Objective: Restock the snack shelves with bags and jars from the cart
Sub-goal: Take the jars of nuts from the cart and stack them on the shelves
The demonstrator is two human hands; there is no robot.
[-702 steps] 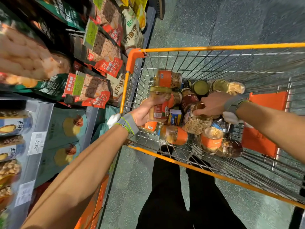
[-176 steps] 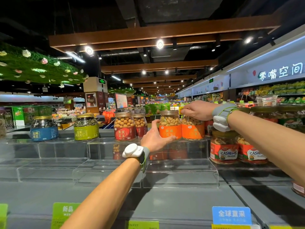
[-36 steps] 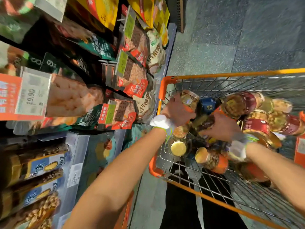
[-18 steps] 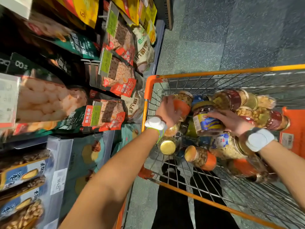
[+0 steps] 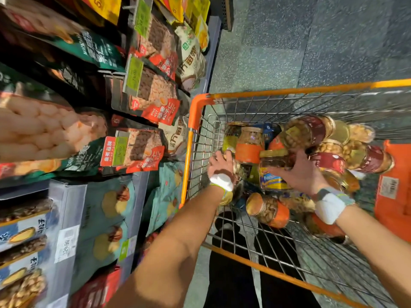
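In the cart (image 5: 289, 91), among piled jars (image 5: 311, 130): right hand (image 5: 300, 174) curled round a blue-labelled jar (image 5: 272, 181), apparently ready for lifting out. Left hand (image 5: 220, 165) beside an orange-labelled jar (image 5: 249, 150); fingers hidden, grasp uncertain.

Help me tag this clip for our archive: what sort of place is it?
Most likely a supermarket snack aisle: hanging nut bags with price labels, and an orange-rimmed wire shopping cart piled with nut jars. The right hand grips a blue-labelled jar.
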